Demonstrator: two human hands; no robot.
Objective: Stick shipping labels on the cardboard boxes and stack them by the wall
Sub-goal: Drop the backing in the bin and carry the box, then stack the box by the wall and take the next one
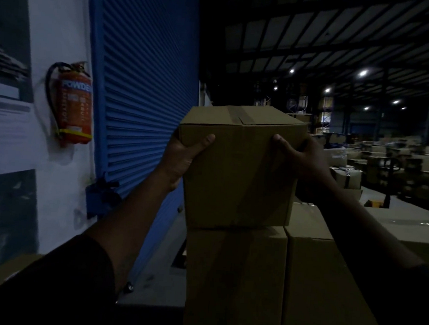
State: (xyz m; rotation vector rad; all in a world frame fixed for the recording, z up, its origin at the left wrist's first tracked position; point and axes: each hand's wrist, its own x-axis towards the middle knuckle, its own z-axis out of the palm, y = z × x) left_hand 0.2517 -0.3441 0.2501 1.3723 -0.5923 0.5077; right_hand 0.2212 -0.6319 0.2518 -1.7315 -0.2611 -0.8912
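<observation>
At centre scene, the cardboard box (238, 169) sits atop a stacked box (234, 278), right of the blue roller shutter (142, 88). Left hand (180, 157) grips its left edge, thumb on the near face; right hand (302, 158) grips its right edge. A fire extinguisher (74, 104) hangs far left.

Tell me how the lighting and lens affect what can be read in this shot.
Head view: dim and underexposed; the cardboard box is the best-lit object, while the left hand and right hand gripping it are dark. Ceiling lamps flare. Wide-angle distortion bends the blue roller shutter. The fire extinguisher lettering is soft.
</observation>
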